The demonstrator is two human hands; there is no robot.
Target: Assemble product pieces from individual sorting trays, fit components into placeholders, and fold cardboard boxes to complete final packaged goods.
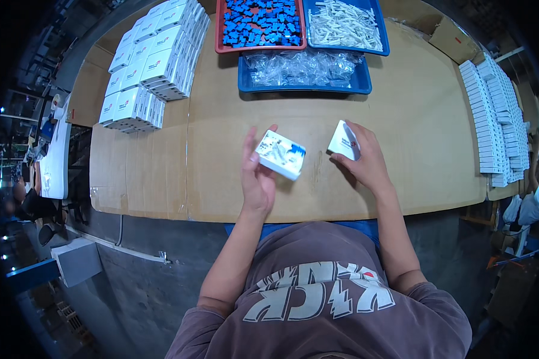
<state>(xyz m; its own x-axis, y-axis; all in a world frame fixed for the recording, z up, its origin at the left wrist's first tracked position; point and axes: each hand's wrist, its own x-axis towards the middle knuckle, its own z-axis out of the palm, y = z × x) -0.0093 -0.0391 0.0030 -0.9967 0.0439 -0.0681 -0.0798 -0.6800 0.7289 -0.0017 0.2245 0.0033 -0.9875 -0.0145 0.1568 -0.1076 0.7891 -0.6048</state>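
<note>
My left hand holds up a small white open-topped box, tilted above the table, with its thumb and fingers at the box's left side. Blue and whitish pieces show inside this box; what each of them is cannot be made out. To the right, my right hand grips a white box lid with small dark and red print, held on a slant between thumb and fingers. A gap separates the lid from the box.
Beyond my hands stand a red tray of blue plastic pieces, a blue tray of white plastic pieces and a blue tray of clear plastic bags. Stacked white boxes rise at left, more boxes at right. Cardboard covers the table.
</note>
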